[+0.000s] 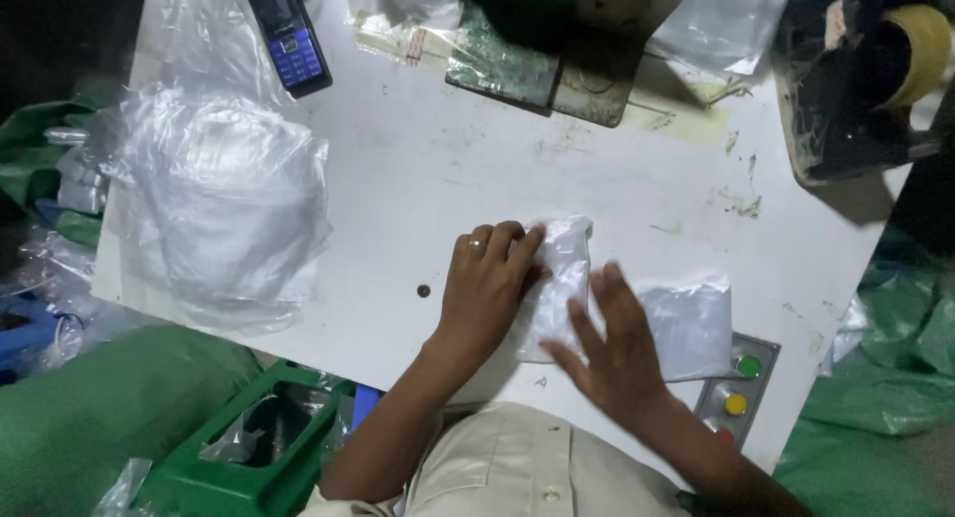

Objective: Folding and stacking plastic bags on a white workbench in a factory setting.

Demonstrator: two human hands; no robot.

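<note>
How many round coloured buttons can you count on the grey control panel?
3 on the grey control panel: green button topmost, yellow button below, red button lowest, partly hidden by the right arm.

Head camera looks steeply down (close in) over the white table [418, 179].

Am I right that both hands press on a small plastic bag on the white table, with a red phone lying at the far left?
Nearly. The phone is blue and black, not red, as the head view shows. The rest holds: the left hand and right hand both press on the small plastic bag on the white table, and the phone lies at the far left.
</note>
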